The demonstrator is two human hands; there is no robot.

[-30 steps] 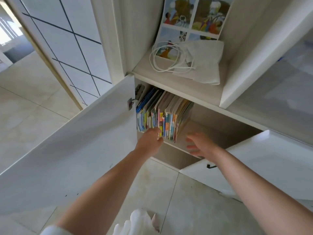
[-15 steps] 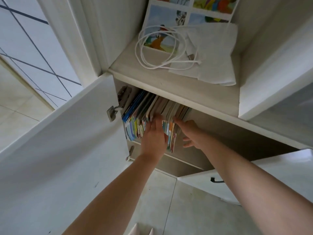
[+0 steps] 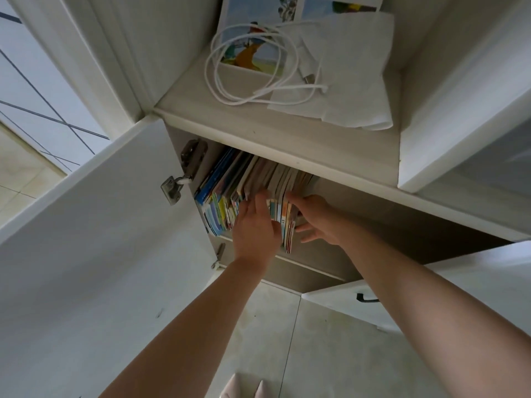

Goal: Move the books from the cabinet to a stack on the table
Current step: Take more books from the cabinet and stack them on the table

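Books (image 3: 230,193) stand upright in the open cabinet (image 3: 359,165), directly ahead of both hands. Left hand (image 3: 255,225) presses fingers between spines; right hand (image 3: 316,219) grips the row's right end. A white cable (image 3: 244,73) lies on the shelf above them.

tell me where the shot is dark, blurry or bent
Head view: the lower compartment around the books is in shadow, while the white door is bright; the left hand is slightly soft; the wide lens bends the shelf edge.

No lettering on the books (image 3: 227,202) is sharp enough to read.
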